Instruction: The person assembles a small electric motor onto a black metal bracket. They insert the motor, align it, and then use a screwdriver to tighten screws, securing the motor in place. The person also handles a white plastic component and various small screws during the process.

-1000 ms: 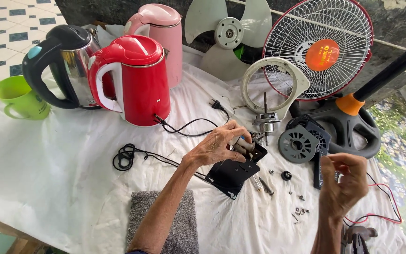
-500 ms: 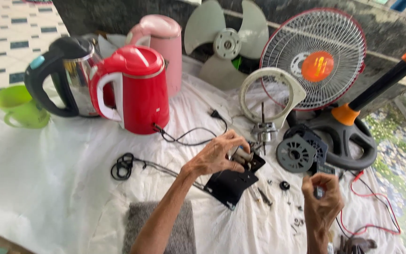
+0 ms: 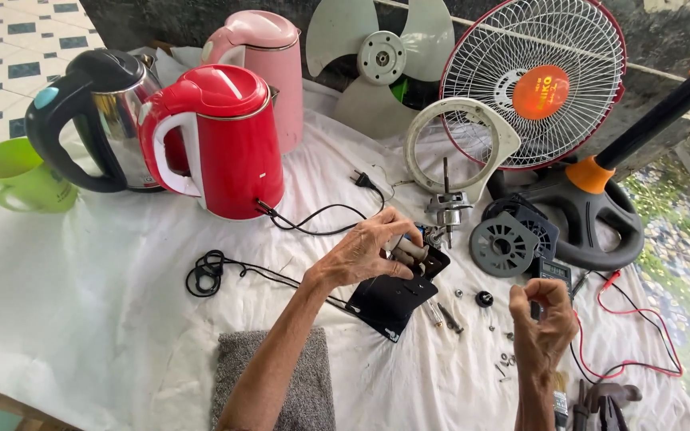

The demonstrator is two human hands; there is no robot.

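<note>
Fan parts spread on desk [image 3: 81, 287]; both hands busy

Left hand [image 3: 365, 254] closed on small metal part atop black plate [image 3: 393, 299], same grip as a second ago; right hand [image 3: 543, 323] has dropped lower, fingers curled, contents unclear; red kettle [image 3: 217, 144] behind.

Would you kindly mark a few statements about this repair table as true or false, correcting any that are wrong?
1. The left hand rests on a black bracket part. True.
2. The right hand lies flat on the cloth. False: it is raised, fingers curled, near a small dark meter.
3. The red kettle stands between a steel-and-black kettle and a pink one. True.
4. The fan blade is mounted inside the fan grille. False: it leans apart, left of the grille.
5. A green mug sits at the table's left edge. True.
</note>
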